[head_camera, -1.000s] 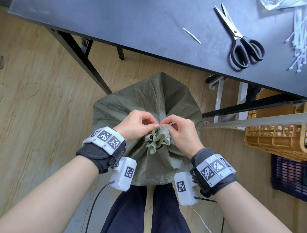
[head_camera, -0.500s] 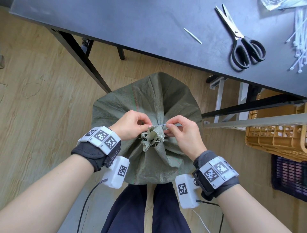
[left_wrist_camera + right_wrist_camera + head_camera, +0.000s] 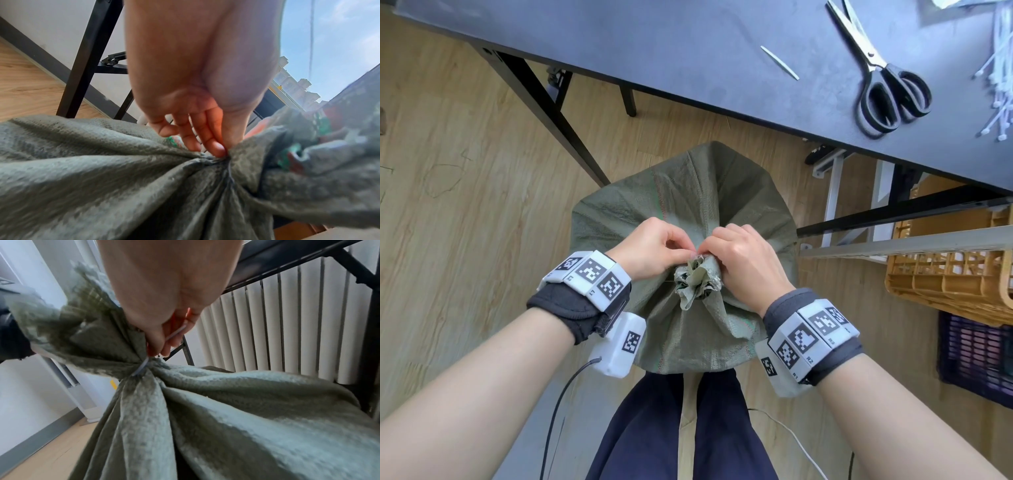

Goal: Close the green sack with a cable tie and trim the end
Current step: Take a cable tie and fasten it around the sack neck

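Note:
The green sack [image 3: 688, 192] stands on the floor between my knees, its mouth gathered into a ruffled bunch [image 3: 697, 282]. A white cable tie [image 3: 141, 368] circles the neck under that bunch. Its tail [image 3: 174, 334] runs up between the thumb and fingers of my right hand [image 3: 162, 344], which pinches it. My left hand [image 3: 222, 152] pinches at the neck from the other side, where the tie's head lies hidden under the fingertips. In the head view both hands [image 3: 697, 250] meet just behind the bunch. Black-handled scissors [image 3: 887, 89] lie on the dark table [image 3: 654, 51].
A heap of white cable ties [image 3: 1000, 85] and one cut-off sliver [image 3: 779, 63] lie on the table. Black table legs [image 3: 551, 113] stand left of the sack. A yellow crate [image 3: 945, 274] and a purple crate [image 3: 976, 359] sit to the right.
Half a second ago my hands were slightly apart with the tie stretched between them. Now they have closed together over the neck, and the bunch looks more tightly cinched.

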The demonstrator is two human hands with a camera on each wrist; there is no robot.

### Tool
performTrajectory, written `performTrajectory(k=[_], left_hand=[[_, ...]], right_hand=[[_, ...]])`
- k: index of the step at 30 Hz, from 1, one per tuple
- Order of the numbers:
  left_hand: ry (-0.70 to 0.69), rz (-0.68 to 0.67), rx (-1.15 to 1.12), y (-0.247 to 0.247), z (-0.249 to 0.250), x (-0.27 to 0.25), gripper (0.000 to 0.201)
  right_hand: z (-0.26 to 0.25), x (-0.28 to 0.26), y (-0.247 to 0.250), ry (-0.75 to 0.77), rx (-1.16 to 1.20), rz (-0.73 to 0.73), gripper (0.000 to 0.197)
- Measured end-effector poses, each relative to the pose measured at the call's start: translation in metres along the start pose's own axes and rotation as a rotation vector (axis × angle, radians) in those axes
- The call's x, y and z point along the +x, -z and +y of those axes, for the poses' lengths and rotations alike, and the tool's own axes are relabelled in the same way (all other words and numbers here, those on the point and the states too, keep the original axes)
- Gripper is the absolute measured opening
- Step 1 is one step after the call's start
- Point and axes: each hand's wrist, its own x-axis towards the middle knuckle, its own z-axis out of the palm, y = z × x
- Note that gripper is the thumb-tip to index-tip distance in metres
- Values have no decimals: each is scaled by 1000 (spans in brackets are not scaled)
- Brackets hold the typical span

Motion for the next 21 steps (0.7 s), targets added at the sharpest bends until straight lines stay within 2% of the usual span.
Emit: performTrajectory(k=[4, 9, 13, 14, 16, 17, 18, 19, 21], left_hand=[[-41, 57, 19, -5, -1, -3, 6], [-40, 60, 53, -5, 0, -4, 8], [-75, 88, 92, -2, 1, -11, 11], [-113, 82, 81, -3, 0, -18, 21], [-205, 19, 91, -8, -2, -36, 55], [-241, -4, 145, -14, -3, -45, 66], [-266, 11, 213, -21, -3, -52, 69], [-283, 69, 267, -29, -2, -56, 63], [-327, 235, 281, -40, 0, -59, 37]], right_hand=[[-1, -2, -3, -121, 119, 27, 7], [2, -6, -1, -194, 236, 53, 15], [4, -5, 4, -292, 368, 39, 10], [5, -6, 5, -328, 407, 33, 10], [6, -7, 8, -373, 462, 19, 10], [6, -7, 8, -379, 476, 10, 9], [4, -6, 8, -380, 489, -1, 8], [2, -5, 7, -377, 499, -12, 7], [-1, -4, 4, -367, 506, -20, 6]])
